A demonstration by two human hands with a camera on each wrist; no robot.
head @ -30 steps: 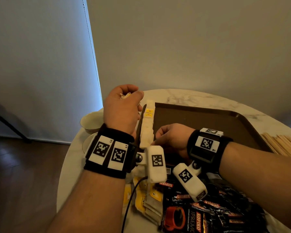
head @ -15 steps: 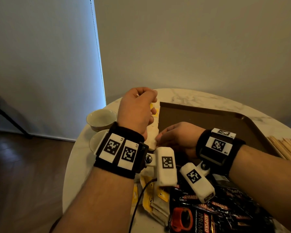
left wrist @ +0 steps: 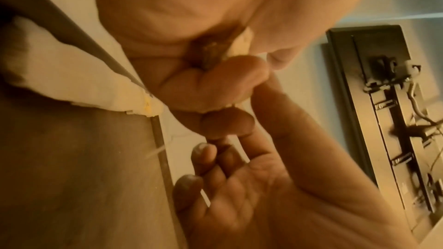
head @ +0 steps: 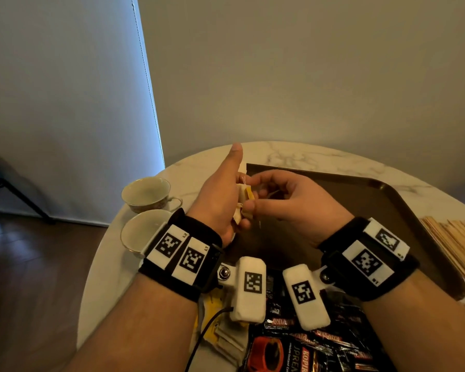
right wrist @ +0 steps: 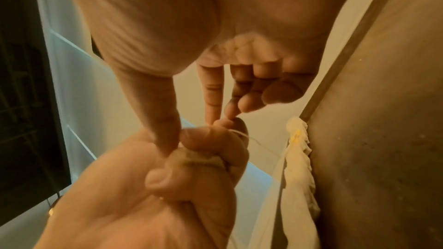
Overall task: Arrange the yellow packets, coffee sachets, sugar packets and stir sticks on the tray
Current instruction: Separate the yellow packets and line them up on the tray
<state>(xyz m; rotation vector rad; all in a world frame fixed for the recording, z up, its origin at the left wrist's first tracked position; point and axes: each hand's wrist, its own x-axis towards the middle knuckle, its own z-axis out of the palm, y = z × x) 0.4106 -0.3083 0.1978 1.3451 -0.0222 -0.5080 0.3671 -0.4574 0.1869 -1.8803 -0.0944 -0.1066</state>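
Centre frame: left hand (head: 218,200) clenches yellow packets (head: 246,196); right hand (head: 287,202) apparently pinches their thread, above the tray (head: 403,200).

Two cups (head: 145,193); one tray (head: 387,200); sachets (head: 320,350), sticks (head: 457,237) uncountable.

Left hand (head: 220,202) hides most of its yellow packets (head: 246,196).
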